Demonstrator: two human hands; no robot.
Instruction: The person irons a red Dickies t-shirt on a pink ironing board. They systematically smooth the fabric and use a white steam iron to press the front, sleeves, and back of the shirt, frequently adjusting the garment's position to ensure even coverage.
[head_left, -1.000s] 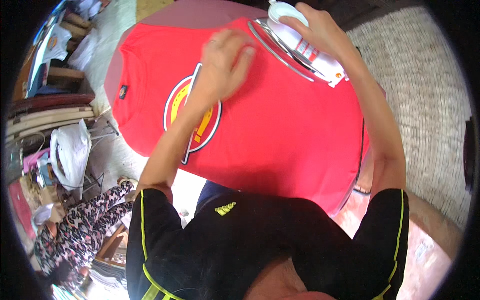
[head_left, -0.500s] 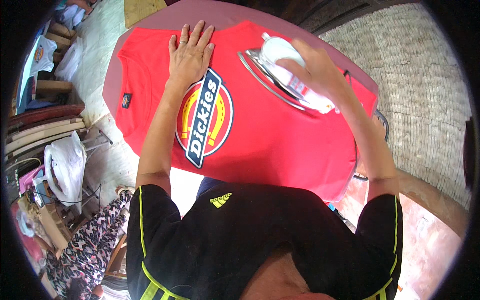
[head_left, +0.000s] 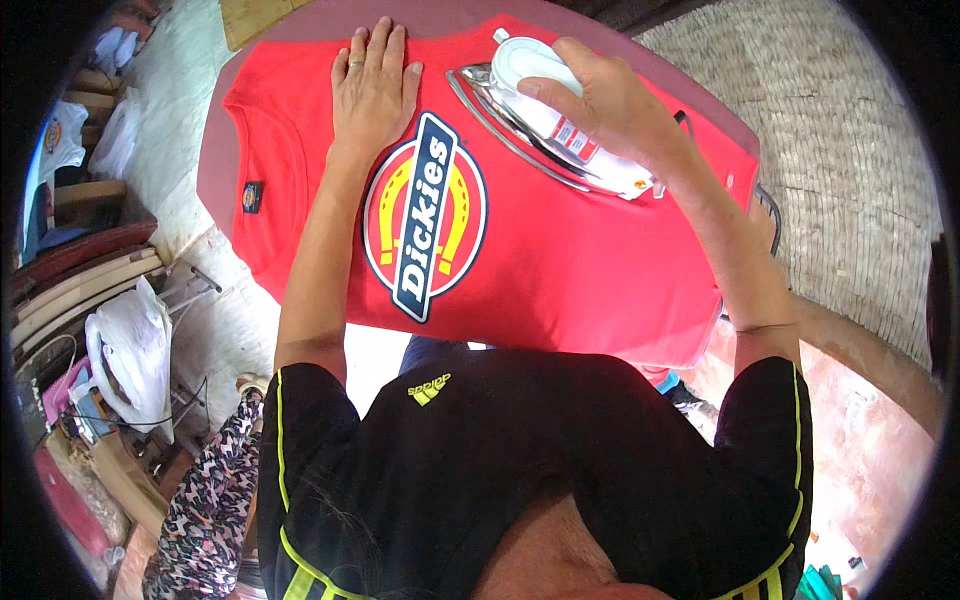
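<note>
A red T-shirt (head_left: 560, 270) with a round yellow, red and blue emblem (head_left: 425, 215) lies spread over an ironing board (head_left: 215, 170). My left hand (head_left: 372, 85) rests flat, fingers apart, on the shirt just above the emblem, near the far edge. My right hand (head_left: 605, 95) grips the handle of a white and metal clothes iron (head_left: 545, 115), which sits soleplate-down on the shirt to the right of the emblem. The iron's handle is mostly hidden under my fingers.
A woven mat (head_left: 850, 170) covers the floor to the right of the board. White plastic bags (head_left: 130, 350), wooden planks (head_left: 80, 290) and clutter fill the left side. Patterned fabric (head_left: 205, 500) lies at lower left. Reddish floor (head_left: 860, 440) shows at lower right.
My left hand slid off the emblem to the shirt's far edge and flattened, uncovering the emblem. The iron with my right hand sits lower and nearer the emblem than before.
</note>
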